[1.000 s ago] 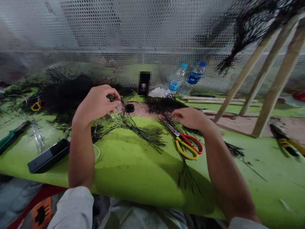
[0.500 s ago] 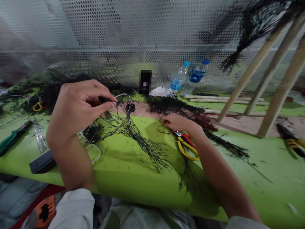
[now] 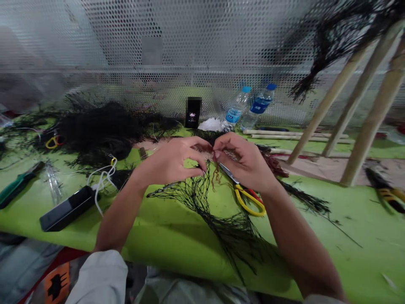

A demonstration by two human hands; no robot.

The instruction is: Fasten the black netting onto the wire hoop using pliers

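My left hand [image 3: 172, 162] is closed in a pinch on the black netting [image 3: 202, 202], whose knotted strands hang down and spread over the green tabletop. Close beside it, my right hand [image 3: 243, 162] pinches reddish-brown thread [image 3: 216, 173] between thumb and fingers. The fingertips of both hands nearly meet. Under my right hand lie scissors [image 3: 249, 202] with yellow and red handles, their blades partly covered by the hand.
A dark pile of netting [image 3: 98, 131] sits at the back left. Green-handled pliers [image 3: 19, 185] and a dark box [image 3: 68, 209] with white cable are on the left. Water bottles [image 3: 261, 105] stand behind, near wooden poles [image 3: 373, 118]. Yellow-black pliers [image 3: 386, 194] lie far right.
My left hand has come down and right, bringing the black netting to my right hand. My right hand has lifted slightly, and the reddish-brown thread now hangs from its fingers.
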